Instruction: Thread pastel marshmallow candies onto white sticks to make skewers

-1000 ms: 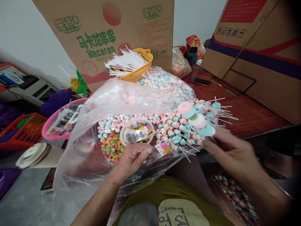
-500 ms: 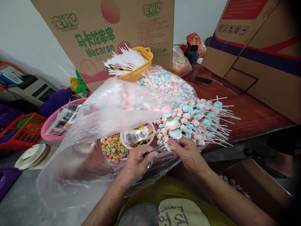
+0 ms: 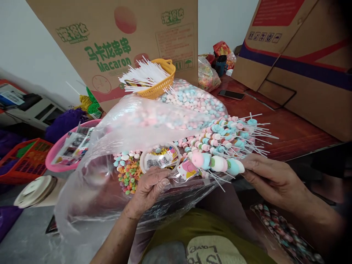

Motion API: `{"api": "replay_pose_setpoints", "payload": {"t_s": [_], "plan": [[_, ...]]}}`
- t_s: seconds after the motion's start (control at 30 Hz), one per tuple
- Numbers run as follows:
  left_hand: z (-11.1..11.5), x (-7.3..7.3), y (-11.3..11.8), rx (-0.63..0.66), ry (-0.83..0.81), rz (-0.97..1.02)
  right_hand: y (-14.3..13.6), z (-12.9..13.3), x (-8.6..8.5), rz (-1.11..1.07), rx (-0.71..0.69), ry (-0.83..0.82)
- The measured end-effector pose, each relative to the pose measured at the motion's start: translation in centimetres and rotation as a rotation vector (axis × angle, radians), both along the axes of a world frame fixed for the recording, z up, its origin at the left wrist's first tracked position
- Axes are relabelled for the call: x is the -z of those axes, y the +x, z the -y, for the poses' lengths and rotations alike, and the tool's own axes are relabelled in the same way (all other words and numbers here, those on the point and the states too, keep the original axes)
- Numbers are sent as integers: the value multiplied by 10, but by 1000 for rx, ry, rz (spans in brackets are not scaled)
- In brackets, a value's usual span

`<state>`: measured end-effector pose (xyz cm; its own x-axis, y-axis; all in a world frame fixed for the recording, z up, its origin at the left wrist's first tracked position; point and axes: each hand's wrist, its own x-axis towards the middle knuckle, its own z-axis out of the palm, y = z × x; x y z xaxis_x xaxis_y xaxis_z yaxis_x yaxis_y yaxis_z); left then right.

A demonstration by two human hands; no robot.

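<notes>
My left hand (image 3: 152,185) pinches the end of a small clear printed bag (image 3: 187,170) with pink, yellow and white patterns. A skewer of pink, white and blue marshmallows with green rings (image 3: 218,163) lies level just right of the bag, its pink end touching or overlapping it; I cannot tell if it is inside. My right hand (image 3: 275,179) has thumb and fingers closed at the skewer's blue end, where its stick is hidden. Behind them lies a pile of similar marshmallow skewers (image 3: 228,134), white sticks pointing right.
A large plastic bag of loose marshmallows (image 3: 192,97) spreads over the red table (image 3: 291,130). A yellow basket (image 3: 162,79) of white sticks rests on it. Colourful ring candies (image 3: 130,178) lie beside a round clear tub (image 3: 161,161). A pink basket (image 3: 52,161) stands left; skewers (image 3: 286,231) lie lower right.
My right hand has moved right, and the marshmallow skewer has turned from upright to level. The small printed bag now stretches from my left hand. My left hand has shifted slightly left.
</notes>
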<state>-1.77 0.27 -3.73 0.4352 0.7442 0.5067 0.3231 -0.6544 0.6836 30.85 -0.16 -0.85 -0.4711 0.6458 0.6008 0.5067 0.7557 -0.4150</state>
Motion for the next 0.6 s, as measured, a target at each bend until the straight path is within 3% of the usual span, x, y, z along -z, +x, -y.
{"api": "replay_pose_setpoints", "payload": {"t_s": [0.2, 0.33, 0.47, 0.6], "plan": [[1, -7, -3, -10, -17, 32, 11, 2, 8, 124, 15, 26], [-1, -12, -4, 42, -8, -3, 18, 5, 2, 136, 18, 12], [-3, -16, -2, 76, 30, -57, 17, 5, -6, 87, 89, 117], [-2, -18, -1, 37, 9, -45, 12, 7, 1, 114, 125, 109]]}}
